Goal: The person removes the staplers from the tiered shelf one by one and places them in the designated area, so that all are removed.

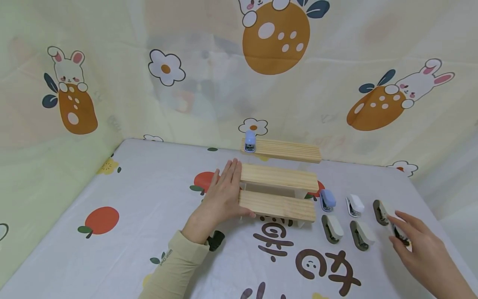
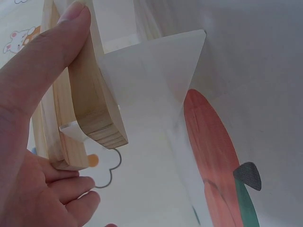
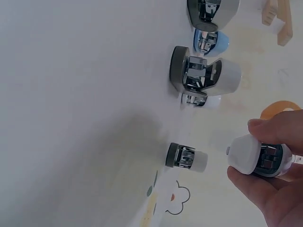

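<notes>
A wooden tiered shelf (image 1: 278,203) with white supports stands mid-table. My left hand (image 1: 222,195) presses against its left end, fingers straight along the board ends. The left thumb (image 2: 45,59) lies across the front of the lowest board. On the top board stands a light blue mini stapler (image 1: 250,141). At the right, my right hand (image 1: 423,245) pinches a mini stapler (image 3: 244,154) with a white top and dark base between thumb and fingers, above the table. Nearest to it on the cloth sits another white-and-dark stapler (image 1: 381,212).
Between shelf and right hand sit a blue stapler (image 1: 328,200), a white stapler (image 1: 354,205) and two grey-based ones, the left stapler (image 1: 332,229) and the right stapler (image 1: 361,235). A small black object (image 1: 215,241) shows beside the left wrist. Patterned cloth (image 1: 209,62) hangs behind.
</notes>
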{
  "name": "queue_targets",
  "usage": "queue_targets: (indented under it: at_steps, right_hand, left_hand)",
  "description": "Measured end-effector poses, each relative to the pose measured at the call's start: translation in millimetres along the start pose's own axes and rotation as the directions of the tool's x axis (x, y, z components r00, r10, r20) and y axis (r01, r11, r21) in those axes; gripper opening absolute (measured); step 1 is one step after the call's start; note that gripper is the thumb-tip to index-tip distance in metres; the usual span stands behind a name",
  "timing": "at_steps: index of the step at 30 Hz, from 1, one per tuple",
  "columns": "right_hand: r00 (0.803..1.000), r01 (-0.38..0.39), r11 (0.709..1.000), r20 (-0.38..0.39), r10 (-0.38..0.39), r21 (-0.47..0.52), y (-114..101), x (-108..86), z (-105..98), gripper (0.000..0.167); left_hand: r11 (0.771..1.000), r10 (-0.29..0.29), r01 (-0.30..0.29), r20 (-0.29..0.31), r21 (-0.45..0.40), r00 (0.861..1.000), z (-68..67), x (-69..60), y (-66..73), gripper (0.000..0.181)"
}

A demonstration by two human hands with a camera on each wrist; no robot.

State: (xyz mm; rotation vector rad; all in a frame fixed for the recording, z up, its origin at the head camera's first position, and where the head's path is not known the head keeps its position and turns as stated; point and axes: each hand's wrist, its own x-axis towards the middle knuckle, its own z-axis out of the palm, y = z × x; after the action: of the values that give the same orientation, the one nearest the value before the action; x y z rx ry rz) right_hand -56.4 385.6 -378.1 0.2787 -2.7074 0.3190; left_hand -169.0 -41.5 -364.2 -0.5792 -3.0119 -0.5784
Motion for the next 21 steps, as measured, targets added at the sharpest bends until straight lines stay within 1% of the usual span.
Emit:
queue_targets:
  at_steps: [9, 14, 16, 21]
  right_hand:
    - [0.998, -0.003, 1.000, 0.066, 0.004, -0.010, 9, -6.4, 9, 0.047]
    - [0.988, -0.024, 0.999, 0.150, 0.028, -0.023, 13, -8.2, 14, 0.042]
    - [0.987, -0.013, 0.999, 0.162, 0.018, -0.035, 14, -8.1, 16, 0.041]
    - [0.977, -0.019, 0.998, 0.213, 0.030, -0.051, 15, -6.8, 18, 0.037]
  left_hand:
    - [1.000, 0.006, -0.006, -0.011, -0.001, 1.000, -0.1, -0.9, -0.3, 0.144]
    - [1.000, 0.005, -0.005, -0.007, 0.008, 1.000, 0.1, -0.8, 0.0, 0.144]
    - [1.000, 0.006, -0.006, -0.006, 0.009, 1.000, 0.0, -0.8, 0.1, 0.143]
    - [1.000, 0.014, -0.014, -0.004, 0.005, 1.000, -1.1, -1.1, 0.3, 0.143]
